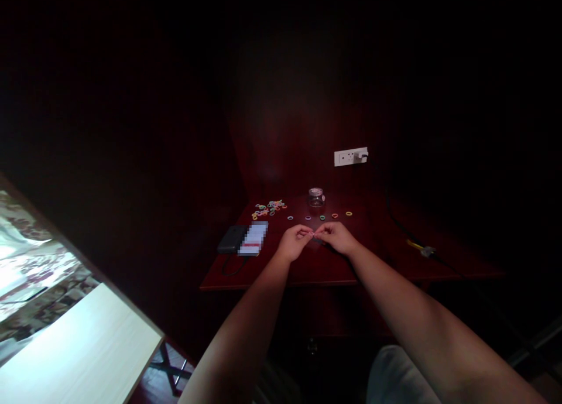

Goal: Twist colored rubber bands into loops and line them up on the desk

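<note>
My left hand [297,242] and my right hand [337,238] meet over the dark red table, fingertips pinched close together. Between them is a small pinkish hair tie [313,235], partly hidden by the fingers. Just beyond the hands, several small hair ties lie spaced out in a row, among them a blue one [290,218], a green one [322,218] and a yellow one [349,214]. A loose pile of many-coloured hair ties [276,205] lies at the back left. Behind the row stands a small clear jar [316,198].
A lit phone [253,238] lies beside a black power bank [231,239] at the table's left, with a cable curving below. A white socket [350,157] with a plug is on the back wall. A black cable with a yellow-ended connector [427,251] lies at right.
</note>
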Tool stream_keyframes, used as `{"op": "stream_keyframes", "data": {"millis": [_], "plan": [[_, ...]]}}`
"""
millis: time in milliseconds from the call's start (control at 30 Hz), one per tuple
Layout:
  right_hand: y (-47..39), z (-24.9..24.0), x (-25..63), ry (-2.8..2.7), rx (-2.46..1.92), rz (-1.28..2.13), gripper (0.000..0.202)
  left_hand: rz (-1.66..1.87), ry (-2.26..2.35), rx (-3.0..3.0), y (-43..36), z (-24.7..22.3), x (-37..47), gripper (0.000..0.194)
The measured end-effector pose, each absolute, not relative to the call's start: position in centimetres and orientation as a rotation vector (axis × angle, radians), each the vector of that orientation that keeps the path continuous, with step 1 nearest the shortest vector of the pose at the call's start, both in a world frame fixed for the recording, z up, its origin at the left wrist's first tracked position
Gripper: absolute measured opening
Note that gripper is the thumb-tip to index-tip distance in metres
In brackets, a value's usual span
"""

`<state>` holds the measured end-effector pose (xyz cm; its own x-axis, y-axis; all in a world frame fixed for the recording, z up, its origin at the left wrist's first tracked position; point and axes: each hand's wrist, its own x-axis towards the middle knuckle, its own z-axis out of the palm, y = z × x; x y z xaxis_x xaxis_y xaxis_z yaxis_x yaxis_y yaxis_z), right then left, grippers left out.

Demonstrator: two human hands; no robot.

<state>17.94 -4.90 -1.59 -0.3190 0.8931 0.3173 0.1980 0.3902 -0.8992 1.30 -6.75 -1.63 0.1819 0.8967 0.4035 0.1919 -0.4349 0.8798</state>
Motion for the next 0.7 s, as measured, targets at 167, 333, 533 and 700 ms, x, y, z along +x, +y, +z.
{"op": "stream_keyframes", "data": {"millis": [167, 333, 533, 700], "plan": [[-5.09, -1.39, 17.93, -1.766, -0.964, 0.980, 0.034, 1.267, 1.083, 1.800, -6.90, -1.43, 1.22, 0.022], [-4.91, -1.55, 17.93, -1.756, -0.954, 0.966, 0.034, 1.250, 1.099, 1.861, -6.99, -1.19, 1.22, 0.019], [-4.87, -1.51, 17.79, -1.701, -0.873, 1.086, 0.038, 1.239, 1.090, 1.801, -6.72, -1.33, 1.25, 0.020], [-5.06, -1.34, 17.82, -1.696, -0.878, 1.104, 0.033, 1.215, 1.109, 1.757, -6.84, -1.21, 1.34, 0.020]]}}
